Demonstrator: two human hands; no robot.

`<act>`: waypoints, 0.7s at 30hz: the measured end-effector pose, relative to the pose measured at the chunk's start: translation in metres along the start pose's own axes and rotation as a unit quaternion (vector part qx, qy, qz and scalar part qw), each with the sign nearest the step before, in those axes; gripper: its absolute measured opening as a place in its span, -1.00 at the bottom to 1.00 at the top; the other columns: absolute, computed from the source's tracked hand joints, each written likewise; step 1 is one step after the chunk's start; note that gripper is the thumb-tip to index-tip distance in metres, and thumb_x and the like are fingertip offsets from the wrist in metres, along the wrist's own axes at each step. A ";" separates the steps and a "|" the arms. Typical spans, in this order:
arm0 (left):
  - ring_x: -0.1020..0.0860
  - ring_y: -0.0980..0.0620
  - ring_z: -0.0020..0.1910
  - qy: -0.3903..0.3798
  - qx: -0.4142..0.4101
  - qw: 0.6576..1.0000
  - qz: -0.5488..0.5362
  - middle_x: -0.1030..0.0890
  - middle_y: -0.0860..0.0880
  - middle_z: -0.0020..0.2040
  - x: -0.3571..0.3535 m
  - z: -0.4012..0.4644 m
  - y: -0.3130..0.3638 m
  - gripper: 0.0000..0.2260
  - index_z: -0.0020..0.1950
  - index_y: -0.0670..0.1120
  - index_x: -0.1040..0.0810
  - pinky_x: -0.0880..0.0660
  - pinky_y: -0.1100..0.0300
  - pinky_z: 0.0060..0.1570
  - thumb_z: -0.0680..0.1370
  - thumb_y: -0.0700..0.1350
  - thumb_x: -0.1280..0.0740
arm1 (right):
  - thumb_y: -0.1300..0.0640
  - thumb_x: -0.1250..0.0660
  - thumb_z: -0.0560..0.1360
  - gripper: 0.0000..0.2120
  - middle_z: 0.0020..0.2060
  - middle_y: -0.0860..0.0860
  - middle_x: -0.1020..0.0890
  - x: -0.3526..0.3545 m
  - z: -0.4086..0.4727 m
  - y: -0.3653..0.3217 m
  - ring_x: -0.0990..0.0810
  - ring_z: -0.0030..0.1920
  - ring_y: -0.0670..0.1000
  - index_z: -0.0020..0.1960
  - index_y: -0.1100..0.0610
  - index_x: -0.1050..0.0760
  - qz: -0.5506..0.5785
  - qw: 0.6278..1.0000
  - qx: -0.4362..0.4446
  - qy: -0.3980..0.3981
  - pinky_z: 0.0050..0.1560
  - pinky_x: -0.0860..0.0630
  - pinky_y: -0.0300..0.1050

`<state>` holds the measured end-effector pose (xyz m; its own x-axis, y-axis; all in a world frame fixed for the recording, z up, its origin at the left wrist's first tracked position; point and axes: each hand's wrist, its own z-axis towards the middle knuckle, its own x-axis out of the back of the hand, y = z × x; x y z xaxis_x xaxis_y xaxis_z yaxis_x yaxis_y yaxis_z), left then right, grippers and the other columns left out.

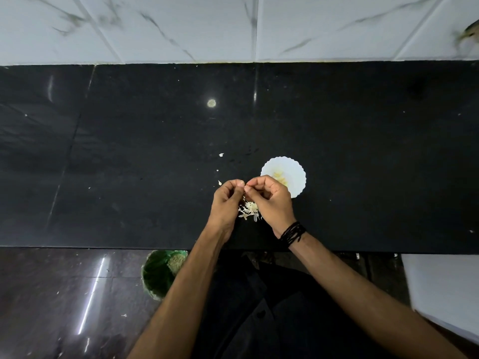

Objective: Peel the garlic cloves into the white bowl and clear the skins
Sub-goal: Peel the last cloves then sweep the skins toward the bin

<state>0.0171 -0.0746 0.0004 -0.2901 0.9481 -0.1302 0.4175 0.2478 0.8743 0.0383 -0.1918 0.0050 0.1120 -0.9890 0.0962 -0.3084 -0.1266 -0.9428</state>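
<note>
Black stone worktop against white tiled wall. You have one white bowl holding several peeled cloves, count unclear. One heap of skins below your hands, three stray flakes upper left. Left hand and right hand pinch together on one garlic clove, mostly hidden. One green bin, partly cut off by your arm.

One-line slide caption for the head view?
Both hands pinch a garlic clove above the skins, beside the white bowl.
</note>
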 end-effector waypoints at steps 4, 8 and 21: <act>-0.59 0.05 -0.15 0.004 -0.019 1.000 0.003 -0.61 -0.07 -0.14 -0.002 -0.001 0.001 -0.86 -0.02 -0.13 -0.56 -0.55 0.19 -0.09 0.67 -0.27 -0.24 | 0.33 -0.46 0.47 -0.94 -0.17 0.14 -0.71 -0.001 -0.003 -0.005 -0.71 -0.16 0.07 -0.08 0.21 -0.65 0.086 0.996 -0.025 0.031 -0.03 -0.66 -0.04; -0.61 0.07 -0.16 -0.007 -0.032 0.999 0.005 -0.63 -0.05 -0.16 -0.005 -0.004 0.001 -0.87 -0.03 -0.12 -0.56 -0.55 0.21 -0.09 0.66 -0.25 -0.25 | 0.33 -0.44 0.49 -0.86 -0.15 0.06 -0.74 -0.001 -0.003 -0.006 -0.72 -0.15 0.04 0.00 0.18 -0.70 0.097 0.994 -0.038 0.039 -0.03 -0.66 -0.09; -0.55 -0.07 -0.11 0.030 -0.060 0.997 0.046 -0.61 -0.08 -0.14 0.000 0.005 0.000 -0.91 -0.01 -0.08 -0.59 -0.56 -0.09 -0.01 0.65 -0.12 -0.31 | 0.36 -0.48 0.46 -0.90 -0.19 0.10 -0.71 0.002 -0.007 -0.008 -0.70 -0.15 0.01 -0.03 0.26 -0.66 0.154 0.986 -0.056 -0.010 0.00 -0.66 -0.05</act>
<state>0.0214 -0.0731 -0.0019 -0.3079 0.9511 -0.0229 0.3399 0.1324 0.9311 0.0348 -0.1935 0.0151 0.0147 -0.9802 -0.1976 -0.4339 0.1718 -0.8844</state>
